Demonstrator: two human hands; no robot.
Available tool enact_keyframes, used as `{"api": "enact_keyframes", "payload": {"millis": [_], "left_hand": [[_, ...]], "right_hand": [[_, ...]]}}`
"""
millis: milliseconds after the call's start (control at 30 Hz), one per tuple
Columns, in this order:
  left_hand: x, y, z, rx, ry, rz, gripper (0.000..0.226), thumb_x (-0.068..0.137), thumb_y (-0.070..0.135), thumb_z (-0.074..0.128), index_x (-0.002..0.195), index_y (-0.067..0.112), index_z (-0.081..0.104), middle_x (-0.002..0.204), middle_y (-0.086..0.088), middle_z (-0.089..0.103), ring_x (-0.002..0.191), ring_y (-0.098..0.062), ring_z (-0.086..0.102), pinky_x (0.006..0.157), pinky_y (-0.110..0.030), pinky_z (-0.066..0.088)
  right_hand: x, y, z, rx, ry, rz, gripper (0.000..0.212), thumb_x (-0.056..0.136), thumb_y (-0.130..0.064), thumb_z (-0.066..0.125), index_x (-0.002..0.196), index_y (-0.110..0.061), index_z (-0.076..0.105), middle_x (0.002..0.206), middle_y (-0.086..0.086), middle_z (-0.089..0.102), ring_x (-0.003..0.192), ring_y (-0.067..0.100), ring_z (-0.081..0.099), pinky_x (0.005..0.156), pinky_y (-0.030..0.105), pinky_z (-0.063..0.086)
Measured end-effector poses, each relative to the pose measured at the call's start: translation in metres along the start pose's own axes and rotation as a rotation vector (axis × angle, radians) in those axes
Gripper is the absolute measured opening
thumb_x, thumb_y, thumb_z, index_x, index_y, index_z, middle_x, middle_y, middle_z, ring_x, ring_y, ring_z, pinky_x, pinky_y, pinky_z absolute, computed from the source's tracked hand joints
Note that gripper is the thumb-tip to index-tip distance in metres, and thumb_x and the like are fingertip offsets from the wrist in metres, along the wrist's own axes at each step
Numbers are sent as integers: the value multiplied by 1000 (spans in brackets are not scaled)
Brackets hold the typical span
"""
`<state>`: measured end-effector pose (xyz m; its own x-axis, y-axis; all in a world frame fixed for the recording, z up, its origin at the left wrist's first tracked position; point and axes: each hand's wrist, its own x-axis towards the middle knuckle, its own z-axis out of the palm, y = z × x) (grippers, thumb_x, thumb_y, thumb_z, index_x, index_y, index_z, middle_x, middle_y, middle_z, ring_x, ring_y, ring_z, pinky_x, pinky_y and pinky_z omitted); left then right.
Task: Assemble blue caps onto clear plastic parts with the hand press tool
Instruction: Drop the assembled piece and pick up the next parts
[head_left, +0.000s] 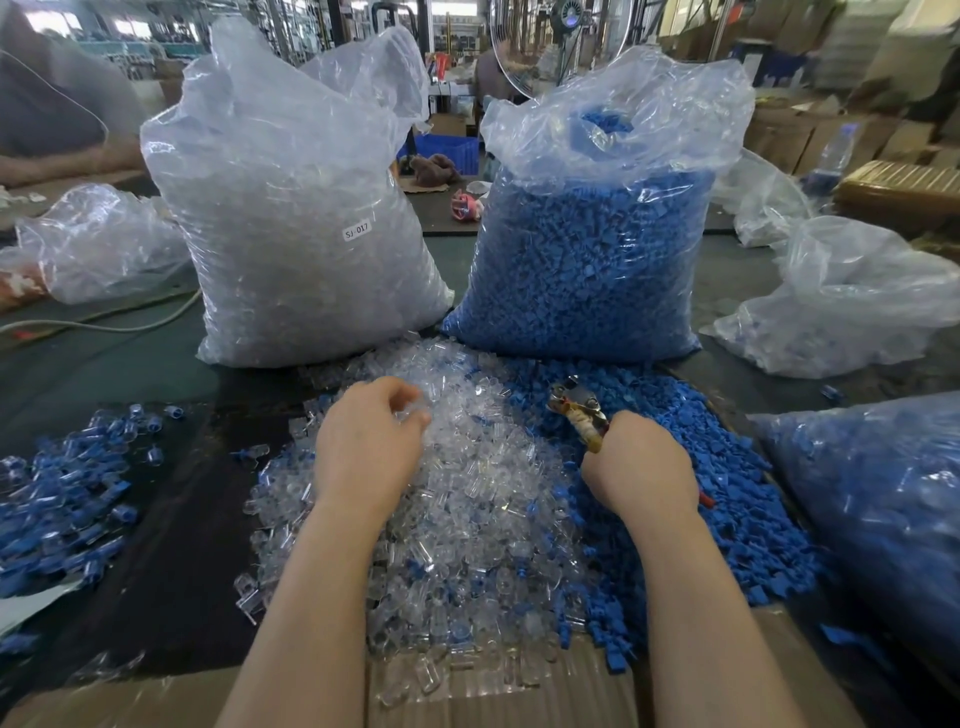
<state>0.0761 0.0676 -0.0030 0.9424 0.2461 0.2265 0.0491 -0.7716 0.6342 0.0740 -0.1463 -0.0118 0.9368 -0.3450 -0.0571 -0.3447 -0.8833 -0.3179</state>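
Note:
A heap of clear plastic parts (467, 499) lies in front of me, with a heap of blue caps (691, 467) beside it on the right. My left hand (369, 441) is over the clear heap, and its curled fingers pinch a clear part at the fingertips. My right hand (639, 467) grips the handles of the hand press tool (579, 410). The tool's metal jaws point up and left over the edge of the blue caps. What sits in the jaws is too small to tell.
A tall bag of clear parts (291, 218) and a tall bag of blue caps (597, 234) stand behind the heaps. Assembled pieces (67, 488) lie at the left. Another filled bag (883, 499) lies at the right. Another person (52, 104) sits far left.

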Motion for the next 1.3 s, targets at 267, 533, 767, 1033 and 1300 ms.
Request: {"api": "enact_keyframes", "payload": {"millis": [267,533,767,1033,1300], "left_hand": [[-7,20,6,-506,-58,-2,19,74,22,84,84,31,71,72,19,69,65,6,62,61,-11,46],[-12,32,10,-743,-134,-59,27,75,12,82,97,27,77,81,10,75,77,-3,70,74,-21,57],[-15,42,16,-785,-98,-95,29,75,3,81,96,20,73,72,6,73,70,-7,69,75,-31,61],[-18,44,19,-647,-38,-32,15,73,12,82,75,24,74,69,4,73,71,-14,71,77,-44,60],[-21,49,21,-498,5,68,18,75,15,78,78,32,77,70,23,70,68,9,65,66,-11,52]], "right_hand": [[0,-1,-2,89,92,9,20,92,-24,56,98,-11,43,71,3,46,57,18,42,46,30,25],[3,-6,-6,603,91,-200,8,90,-28,63,94,-22,65,79,-4,65,69,16,59,61,30,43],[-8,-18,-9,853,58,-391,13,87,-16,69,94,-26,66,78,-21,66,73,-8,60,62,11,42],[-12,-24,-10,821,32,-442,17,81,-17,73,94,-24,63,81,-9,67,76,7,62,74,30,54],[-11,-24,-8,712,105,-408,20,79,-21,71,92,-30,59,81,-13,65,78,3,61,68,26,49]]}}
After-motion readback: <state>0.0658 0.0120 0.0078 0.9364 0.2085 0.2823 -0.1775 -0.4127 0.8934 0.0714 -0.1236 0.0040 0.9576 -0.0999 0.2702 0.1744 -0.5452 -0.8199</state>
